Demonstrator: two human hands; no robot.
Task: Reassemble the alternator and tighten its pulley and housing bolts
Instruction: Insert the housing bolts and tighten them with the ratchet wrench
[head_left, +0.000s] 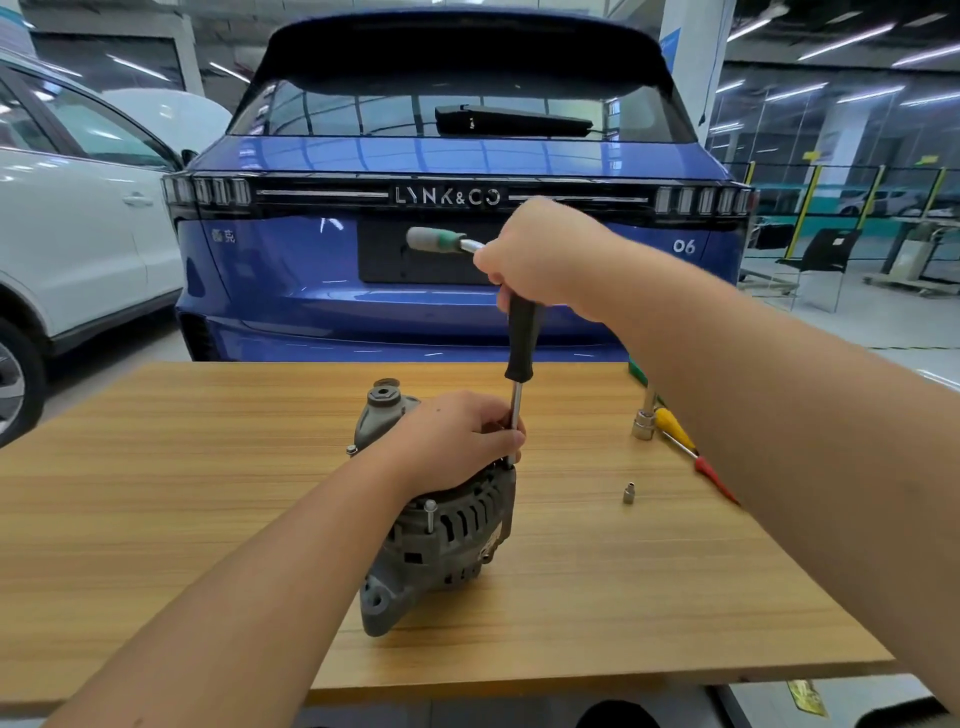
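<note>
A grey alternator (441, 540) lies on the wooden table (208, 519), pulley end pointing away from me. My left hand (457, 441) rests on top of its housing, and the fingers pinch the steel shaft of a T-handle driver (521, 338) just above a housing bolt. My right hand (540, 254) grips the top of the driver's black handle where the grey-green crossbar (436, 240) sticks out to the left. The driver stands nearly upright. A long housing bolt (430, 514) stands raised on the near side, and another bolt head (351, 450) shows at the left.
To the right on the table lie a socket on an extension bar (645, 421), a yellow and red screwdriver (685, 447) and a small loose socket (628, 492). A blue car (447, 291) stands just behind the table, with a white car (78, 249) at the left.
</note>
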